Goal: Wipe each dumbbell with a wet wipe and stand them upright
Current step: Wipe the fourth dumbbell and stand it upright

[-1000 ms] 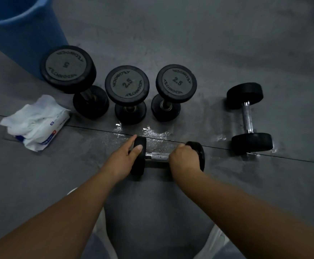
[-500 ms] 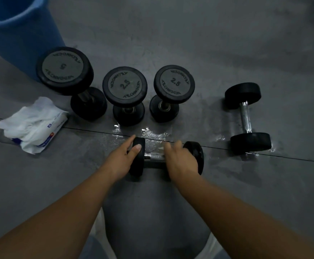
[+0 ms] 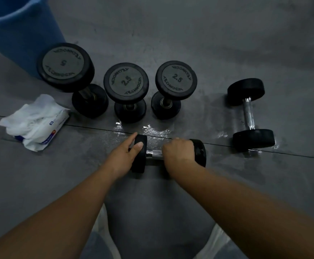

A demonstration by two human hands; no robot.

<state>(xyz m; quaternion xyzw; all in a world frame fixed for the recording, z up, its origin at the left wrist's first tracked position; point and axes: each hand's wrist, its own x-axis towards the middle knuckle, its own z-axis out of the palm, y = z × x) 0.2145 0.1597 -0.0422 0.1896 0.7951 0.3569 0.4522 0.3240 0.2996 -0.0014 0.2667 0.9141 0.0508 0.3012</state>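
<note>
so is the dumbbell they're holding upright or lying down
Lying down: dumbbell bar level, left hand on one end, right hand gripping the bar.

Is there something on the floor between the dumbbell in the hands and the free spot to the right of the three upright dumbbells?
Nothing visible. Only wet floor lies between the held dumbbell and the gap that separates the right 2.5 dumbbell from the lying dumbbell.
</note>
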